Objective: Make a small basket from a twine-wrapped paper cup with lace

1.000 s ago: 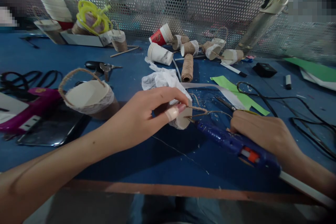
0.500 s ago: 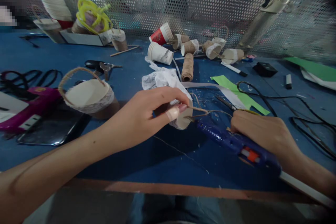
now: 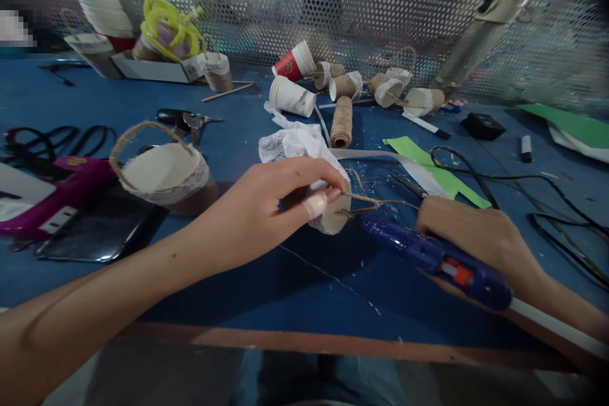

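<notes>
My left hand (image 3: 271, 206), with a bandage on the thumb, pinches a strand of brown twine (image 3: 364, 200) between thumb and index finger. Under those fingers a small paper cup (image 3: 339, 219) lies on its side, its open end facing right. My right hand (image 3: 469, 228) is wrapped around a blue hot glue gun (image 3: 419, 247), from whose rear a white glue stick (image 3: 559, 327) sticks out. The gun's nozzle points left, just right of the cup and close to the twine. The right fingers are mostly hidden behind the gun.
On the blue table (image 3: 247, 304) stands a twine-handled cup (image 3: 166, 181) left of my hands, near a phone (image 3: 90, 235) and a magenta glue gun (image 3: 80, 187). A twine spool (image 3: 341, 124), white lace (image 3: 295, 143), scissors (image 3: 409, 186) and black cables (image 3: 480, 184) lie beyond.
The glue gun and my right hand have shifted very slightly, the gun's body a little higher. My left hand keeps its pinch on the twine in the same place.
</notes>
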Motion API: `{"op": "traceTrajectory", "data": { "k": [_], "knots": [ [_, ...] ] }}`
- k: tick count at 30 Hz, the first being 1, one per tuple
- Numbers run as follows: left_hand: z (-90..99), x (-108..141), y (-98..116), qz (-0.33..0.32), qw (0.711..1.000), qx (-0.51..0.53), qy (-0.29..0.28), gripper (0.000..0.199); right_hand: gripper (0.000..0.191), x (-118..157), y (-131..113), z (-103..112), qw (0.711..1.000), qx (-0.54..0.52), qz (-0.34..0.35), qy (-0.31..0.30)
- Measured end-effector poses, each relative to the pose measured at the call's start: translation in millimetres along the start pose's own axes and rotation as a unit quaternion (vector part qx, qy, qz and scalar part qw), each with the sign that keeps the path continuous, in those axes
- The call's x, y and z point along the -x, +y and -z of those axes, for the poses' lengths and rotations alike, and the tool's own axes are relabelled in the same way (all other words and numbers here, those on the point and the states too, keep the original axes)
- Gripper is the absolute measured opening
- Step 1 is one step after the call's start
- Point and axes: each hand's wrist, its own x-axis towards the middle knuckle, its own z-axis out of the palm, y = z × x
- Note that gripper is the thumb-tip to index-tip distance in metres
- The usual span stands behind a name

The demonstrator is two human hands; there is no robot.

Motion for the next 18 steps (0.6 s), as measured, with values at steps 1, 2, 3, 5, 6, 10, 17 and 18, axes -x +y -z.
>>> {"op": "traceTrajectory", "data": {
  "k": [1, 2, 3, 5, 6, 10, 17, 18],
  "knots": [
    [0.1, -0.3, 0.2, -0.001, 1.0, 0.002, 0.0, 0.015, 0.01, 0.1, 0.6, -0.4, 1.0, -0.013, 0.003, 0.001],
    [0.0, -0.7, 0.3, -0.003, 1.0, 0.005, -0.001, 0.015, 0.008, 0.2, 1.1, -0.5, 1.0, -0.024, 0.004, 0.0],
    [-0.2, -1.1, 0.4, -0.004, 1.0, 0.006, -0.001, 0.015, 0.008, 0.4, 1.4, -0.5, 0.999, -0.032, 0.003, -0.003],
    [-0.8, -2.1, 0.1, -0.005, 1.0, 0.008, -0.003, 0.015, 0.008, 0.9, 1.5, -0.2, 0.999, -0.042, -0.004, -0.018],
    [-1.1, -2.4, -0.1, -0.004, 1.0, 0.009, -0.003, 0.015, 0.009, 1.2, 1.4, 0.1, 0.999, -0.044, -0.008, -0.024],
    [-1.3, -2.3, -1.4, 0.007, 1.0, 0.011, -0.007, 0.016, 0.007, 1.6, 1.4, 2.2, 0.997, -0.067, -0.005, -0.03],
    [3.2, -0.5, -3.2, 0.029, 1.0, 0.004, -0.011, 0.018, 0.005, 1.9, 6.3, 10.3, 0.993, -0.11, -0.018, -0.05],
    [3.7, -0.6, -3.4, 0.03, 0.999, 0.005, -0.01, 0.018, 0.005, 2.1, 7.4, 10.9, 0.992, -0.112, -0.02, -0.051]
  ]
}}
